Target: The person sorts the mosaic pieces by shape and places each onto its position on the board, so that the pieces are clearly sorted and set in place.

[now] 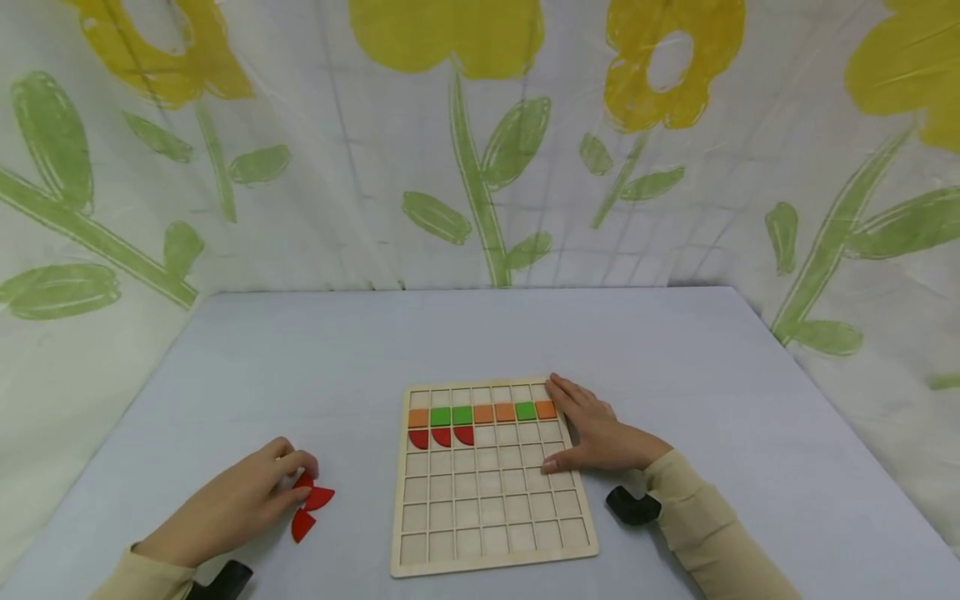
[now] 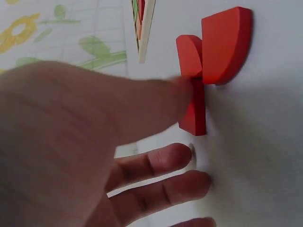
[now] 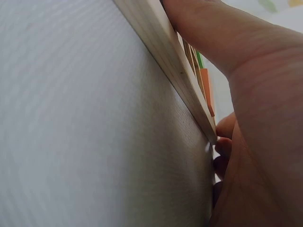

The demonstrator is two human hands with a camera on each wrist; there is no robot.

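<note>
My left hand [image 1: 240,504] is at the loose red quarter-circle pieces on the table's left side. In the left wrist view its thumb lies against one red quarter-circle piece [image 2: 199,111], the index finger hidden behind it. Two more lie close by: one red piece [image 2: 190,56] just beyond the thumb and another red piece [image 2: 225,45] overlapping it in this view. My right hand [image 1: 600,433] rests on the right edge of the wooden grid board [image 1: 491,564], thumb and fingers spread. One board row holds orange squares [image 1: 483,413] and green squares [image 1: 440,416]; below it sit three red quarter-circles [image 1: 442,437].
The white table [image 1: 330,350] carries the board near its middle. Behind it hangs a curtain [image 1: 300,225] printed with yellow flowers and green leaves. Black wrist devices [image 1: 633,506] are worn on both arms.
</note>
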